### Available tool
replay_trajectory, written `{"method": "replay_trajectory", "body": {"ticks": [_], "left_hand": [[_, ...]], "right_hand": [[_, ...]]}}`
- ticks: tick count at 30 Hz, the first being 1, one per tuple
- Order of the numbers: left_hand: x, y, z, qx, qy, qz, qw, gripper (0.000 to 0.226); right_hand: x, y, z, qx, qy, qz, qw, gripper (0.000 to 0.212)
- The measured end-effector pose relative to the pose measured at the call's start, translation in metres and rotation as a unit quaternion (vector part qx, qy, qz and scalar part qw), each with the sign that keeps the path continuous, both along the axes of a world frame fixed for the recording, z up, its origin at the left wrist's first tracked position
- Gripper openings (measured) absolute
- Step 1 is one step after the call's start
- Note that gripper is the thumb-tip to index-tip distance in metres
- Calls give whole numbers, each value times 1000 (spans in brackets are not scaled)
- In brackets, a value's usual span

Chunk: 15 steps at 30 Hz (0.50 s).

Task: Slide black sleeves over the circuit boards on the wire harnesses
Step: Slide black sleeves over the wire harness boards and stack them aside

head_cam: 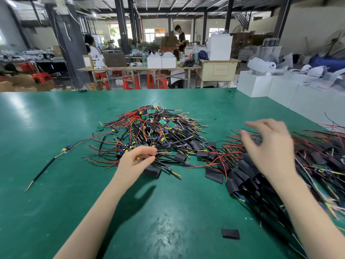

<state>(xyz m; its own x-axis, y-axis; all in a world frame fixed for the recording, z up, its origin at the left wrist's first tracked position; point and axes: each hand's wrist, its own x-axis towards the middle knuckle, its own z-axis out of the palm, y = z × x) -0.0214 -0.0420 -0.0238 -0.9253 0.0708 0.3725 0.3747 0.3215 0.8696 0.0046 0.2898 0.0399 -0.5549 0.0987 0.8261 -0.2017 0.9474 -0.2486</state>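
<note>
A: Which harness am I on, and where does it lie?

B: The near edge of the unsleeved pile, centre of the green table. My left hand pinches a small bundle of wires there, thumb and forefinger closed on it, just above a loose black sleeve lying against the hand.

A: And the right?

B: My right hand hovers over the sleeved pile, fingers spread and holding nothing; it is blurred.

A: How will the harness handle?

B: Light and limp, I judge. The wires will flop and snag on their neighbours, so I would lift slowly. The green circuit boards look small and stiff, with parts standing proud that could catch the sleeve mouth. I would hold the wires close behind the board, not the board's face, and feed the board in end first. The sleeve looks thin, flattened and soft; it probably needs squeezing at the edges to open.

A: Counts?

B: Two hands. Two piles, each too tangled to count. One stray harness lies alone at the left. Loose sleeves: one by the left hand, one alone near the front edge, several more between the piles; I cannot give a firm total.
</note>
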Motion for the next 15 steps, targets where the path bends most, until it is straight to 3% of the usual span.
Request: {"method": "replay_trajectory", "body": {"ticks": [3,7,15], "left_hand": [[-8,-9,-9,-157,46,117,979,36],[-15,-24,-24,-304,22,122,944,46],[-19,-25,-25,-369,43,142,918,32]], "right_hand": [[-5,-36,-17,80,-157,129,976,20],[-19,-60,-58,216,-350,57,910,35],[-18,-62,-74,268,-339,20,901,32]]}}
